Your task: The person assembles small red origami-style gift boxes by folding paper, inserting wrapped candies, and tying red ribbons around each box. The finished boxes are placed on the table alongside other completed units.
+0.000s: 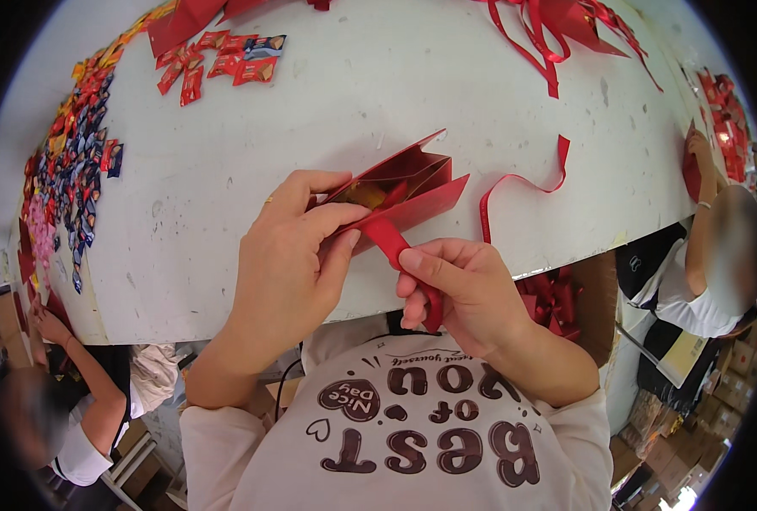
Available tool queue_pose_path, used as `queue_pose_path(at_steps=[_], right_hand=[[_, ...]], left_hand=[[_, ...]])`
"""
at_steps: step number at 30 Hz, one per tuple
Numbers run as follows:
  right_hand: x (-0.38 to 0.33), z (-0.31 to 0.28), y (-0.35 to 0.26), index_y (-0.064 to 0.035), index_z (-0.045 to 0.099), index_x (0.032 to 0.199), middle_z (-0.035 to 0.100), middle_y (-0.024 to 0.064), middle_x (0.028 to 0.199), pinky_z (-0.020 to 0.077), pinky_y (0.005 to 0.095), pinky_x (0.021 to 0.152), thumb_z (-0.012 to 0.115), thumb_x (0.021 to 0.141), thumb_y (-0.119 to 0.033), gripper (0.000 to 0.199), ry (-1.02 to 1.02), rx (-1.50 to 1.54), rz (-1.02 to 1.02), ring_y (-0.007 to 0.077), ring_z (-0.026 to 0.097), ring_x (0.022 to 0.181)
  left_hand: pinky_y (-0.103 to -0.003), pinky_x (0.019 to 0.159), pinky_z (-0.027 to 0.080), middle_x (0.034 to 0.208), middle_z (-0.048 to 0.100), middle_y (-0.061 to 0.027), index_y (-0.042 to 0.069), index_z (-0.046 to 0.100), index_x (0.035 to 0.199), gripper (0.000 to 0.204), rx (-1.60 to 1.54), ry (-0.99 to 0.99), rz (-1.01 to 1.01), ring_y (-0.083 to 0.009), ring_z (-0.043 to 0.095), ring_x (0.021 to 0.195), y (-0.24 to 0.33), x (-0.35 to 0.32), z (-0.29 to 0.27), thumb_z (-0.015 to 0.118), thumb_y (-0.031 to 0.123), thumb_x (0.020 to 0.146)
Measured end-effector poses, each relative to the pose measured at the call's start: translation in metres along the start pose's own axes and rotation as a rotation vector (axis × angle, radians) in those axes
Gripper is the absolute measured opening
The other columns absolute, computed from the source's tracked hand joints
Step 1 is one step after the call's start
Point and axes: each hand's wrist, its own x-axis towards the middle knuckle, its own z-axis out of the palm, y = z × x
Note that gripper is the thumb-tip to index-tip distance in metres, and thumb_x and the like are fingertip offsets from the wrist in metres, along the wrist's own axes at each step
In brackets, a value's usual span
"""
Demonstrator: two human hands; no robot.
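Observation:
My left hand (281,243) grips a small red paper gift box (430,203) by its left end, above the near part of the white table. The top of the box gapes, with folded side panels and something yellow and red partly visible inside. A red ribbon (384,238) comes out over the box's near side. My right hand (468,294) pinches this ribbon between thumb and fingers, and its tail hangs below them. Just right of the box, a loose red ribbon (515,177) lies curled on the table.
Red wrapped candies (225,61) lie at the far left of the white table (310,102). Many mixed candies (76,162) line its left edge. More ribbons (536,34) lie at the far right. A cardboard box (596,298) holds red pieces below. Co-workers sit at both sides.

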Motion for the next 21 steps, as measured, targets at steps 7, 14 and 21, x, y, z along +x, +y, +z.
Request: queue_pose_path(at_steps=[7,14,21], right_hand=[[0.009,0.009,0.004,0.0050,0.062,0.097,0.065,0.0090,0.078,0.0549,0.0266,0.057,0.062,0.092,-0.016,0.021,-0.059,0.009,-0.055,0.0138,0.063,0.059],[0.014,0.004,0.005,0.0033,0.065,0.095,0.060,0.0054,0.065,0.0477,0.0256,0.044,0.064,0.091,-0.016,0.020,-0.024,-0.072,-0.015,0.0104,0.052,0.045],[0.018,0.004,0.005,0.0056,0.064,0.089,0.062,0.0095,0.068,0.0421,0.0221,0.044,0.063,0.089,-0.014,0.019,-0.043,0.009,-0.006,0.0122,0.054,0.046]], left_hand=[[-0.034,0.071,0.051,0.113,0.058,-0.0121,0.003,0.068,0.096,0.019,-0.023,-0.010,-0.029,-0.0287,0.059,0.095,0.003,-0.003,0.003,0.064,-0.001,0.077],[-0.035,0.073,0.051,0.114,0.056,-0.0127,0.003,0.067,0.097,0.021,0.058,-0.012,0.002,-0.0290,0.059,0.095,0.005,-0.003,0.004,0.063,-0.001,0.076],[-0.037,0.080,0.049,0.117,0.053,-0.0157,0.004,0.068,0.098,0.023,-0.008,-0.085,-0.066,-0.0306,0.055,0.102,0.009,-0.003,-0.002,0.067,0.007,0.075]])
